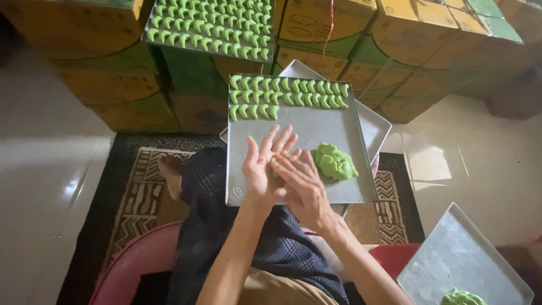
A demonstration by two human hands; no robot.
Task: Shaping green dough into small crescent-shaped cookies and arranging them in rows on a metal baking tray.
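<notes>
Dough piece: a small bit of green dough (275, 164) sits pressed between the two palms, mostly hidden, only a sliver showing, so its shape cannot be told.
Left hand (263, 169): held upright over the near part of the tray, fingers (276, 141) spread wide and straight, palm flat against the right one.
Right hand (302, 183): laid across the left palm, fingers flat and together, so the piece is held between palms, not pinched.
Dough lump (334, 162): a rough green mound on the tray, just right of the hands, within easy reach.
Tray (316, 124): a square metal sheet resting on the person's lap over dark cloth.
Shaped pieces (285, 93): small green crescents in tight rows along the far edge, the third row only partly filled from the left.
Full tray (210, 25): farther off, resting on yellow and green boxes (406, 34), covered in crescents.
Second tray (460, 257): near right, with another green lump (463, 297) at its near corner.
Floor: a patterned rug (135, 192) on pale tiles.
</notes>
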